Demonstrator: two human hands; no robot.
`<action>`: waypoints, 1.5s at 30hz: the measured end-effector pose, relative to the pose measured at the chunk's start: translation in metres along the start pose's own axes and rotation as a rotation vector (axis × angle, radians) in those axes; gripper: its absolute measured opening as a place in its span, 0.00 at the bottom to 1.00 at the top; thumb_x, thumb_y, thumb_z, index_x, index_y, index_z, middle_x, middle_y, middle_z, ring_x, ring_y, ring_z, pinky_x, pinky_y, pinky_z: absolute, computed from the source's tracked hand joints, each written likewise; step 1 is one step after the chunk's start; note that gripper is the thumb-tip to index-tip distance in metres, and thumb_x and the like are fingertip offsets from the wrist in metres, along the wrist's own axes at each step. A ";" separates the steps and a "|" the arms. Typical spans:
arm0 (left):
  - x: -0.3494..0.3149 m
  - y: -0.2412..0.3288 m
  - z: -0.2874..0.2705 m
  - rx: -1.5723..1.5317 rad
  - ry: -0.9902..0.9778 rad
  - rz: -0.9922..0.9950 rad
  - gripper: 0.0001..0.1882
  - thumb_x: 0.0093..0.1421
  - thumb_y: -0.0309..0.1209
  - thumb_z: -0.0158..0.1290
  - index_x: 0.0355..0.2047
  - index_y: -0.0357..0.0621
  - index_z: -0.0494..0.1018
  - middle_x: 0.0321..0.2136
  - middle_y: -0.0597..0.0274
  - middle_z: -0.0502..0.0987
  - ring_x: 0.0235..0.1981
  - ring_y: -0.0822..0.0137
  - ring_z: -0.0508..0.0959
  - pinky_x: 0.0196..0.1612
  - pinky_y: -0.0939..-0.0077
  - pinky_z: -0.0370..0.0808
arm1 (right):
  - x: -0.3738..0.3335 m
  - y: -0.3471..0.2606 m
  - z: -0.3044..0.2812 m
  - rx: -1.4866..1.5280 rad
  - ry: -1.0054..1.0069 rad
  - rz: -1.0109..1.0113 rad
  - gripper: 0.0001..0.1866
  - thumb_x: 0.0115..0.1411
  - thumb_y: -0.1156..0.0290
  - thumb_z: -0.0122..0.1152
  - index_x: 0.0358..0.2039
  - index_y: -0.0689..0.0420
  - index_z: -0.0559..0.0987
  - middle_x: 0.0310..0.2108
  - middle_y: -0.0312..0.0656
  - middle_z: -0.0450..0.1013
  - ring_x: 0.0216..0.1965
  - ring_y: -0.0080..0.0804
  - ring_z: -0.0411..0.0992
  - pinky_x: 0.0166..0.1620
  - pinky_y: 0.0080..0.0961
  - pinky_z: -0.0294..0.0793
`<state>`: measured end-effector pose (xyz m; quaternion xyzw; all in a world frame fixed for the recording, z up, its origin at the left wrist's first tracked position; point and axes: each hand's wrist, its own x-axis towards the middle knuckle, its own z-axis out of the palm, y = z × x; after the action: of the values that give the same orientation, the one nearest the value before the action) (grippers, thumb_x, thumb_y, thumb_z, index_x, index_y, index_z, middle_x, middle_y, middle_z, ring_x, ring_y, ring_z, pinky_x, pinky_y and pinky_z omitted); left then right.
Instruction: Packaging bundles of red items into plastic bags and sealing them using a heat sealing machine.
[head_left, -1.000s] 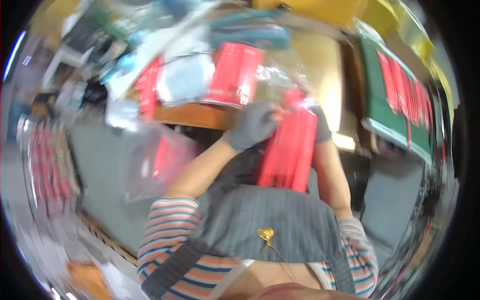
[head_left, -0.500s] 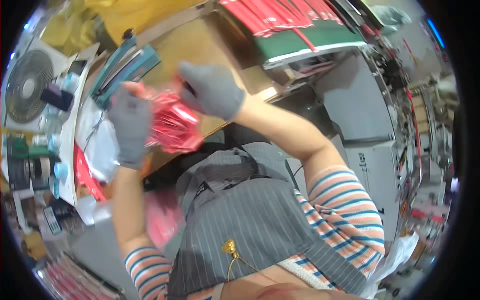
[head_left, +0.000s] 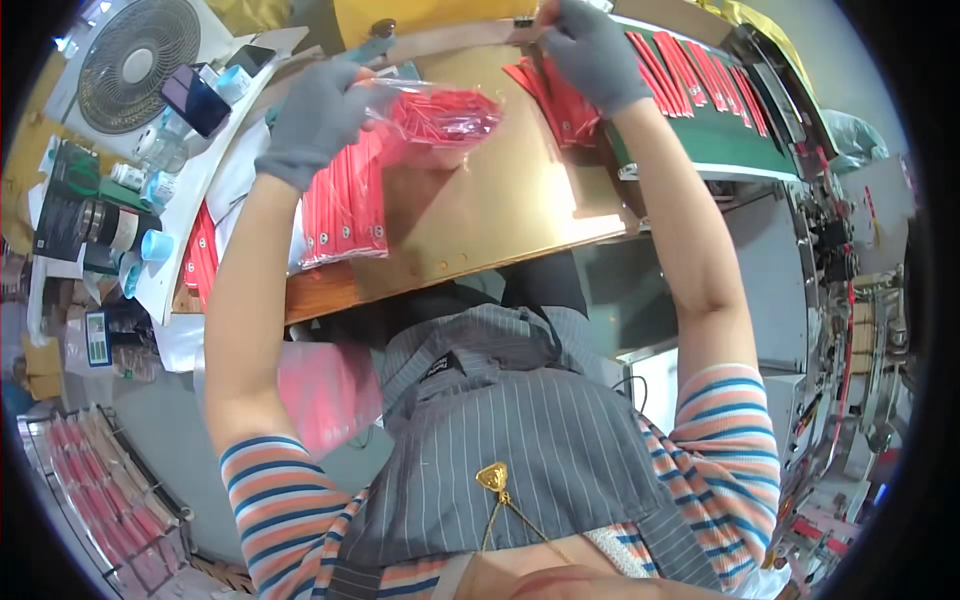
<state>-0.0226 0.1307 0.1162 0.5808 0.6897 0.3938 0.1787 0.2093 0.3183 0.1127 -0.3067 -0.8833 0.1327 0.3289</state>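
Observation:
My left hand [head_left: 325, 120], in a grey glove with bare fingertips, is closed on the gathered neck of a clear plastic bag [head_left: 450, 118]. The bag is full of red strips and hangs over the brown table [head_left: 470, 215]. Beneath it, next to my left wrist, lies a stack of long red sleeves [head_left: 345, 205]. My right hand [head_left: 595, 60], gloved the same way, is raised at the table's far right, over a fanned pile of red sleeves [head_left: 562, 105]. Its fingers are bent, and I cannot see whether anything is between them.
A green belt [head_left: 700, 140] with rows of red sleeves [head_left: 685, 75] runs along the right. At the left, a white shelf [head_left: 190, 240] carries a phone [head_left: 195, 100] and bottles, with a fan [head_left: 138, 66] behind. A teal long-armed device [head_left: 375, 50] is partly hidden behind my left hand.
My right hand has moved away from the bag, far and to the right. My left hand has moved right and farther away, still holding the bag. The head view has shifted.

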 end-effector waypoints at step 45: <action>-0.006 -0.211 0.063 -0.840 0.362 -0.611 0.25 0.46 0.38 0.63 0.40 0.32 0.74 0.38 0.59 0.76 0.36 0.69 0.75 0.43 0.75 0.70 | 0.132 -0.025 0.252 -0.187 -0.141 0.110 0.14 0.53 0.57 0.53 0.30 0.54 0.78 0.31 0.46 0.75 0.34 0.46 0.73 0.36 0.41 0.72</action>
<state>-0.1158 0.1429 -0.0826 0.1561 0.6301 0.6590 0.3799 -0.0473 0.3738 0.0009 -0.3741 -0.8945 0.0889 0.2281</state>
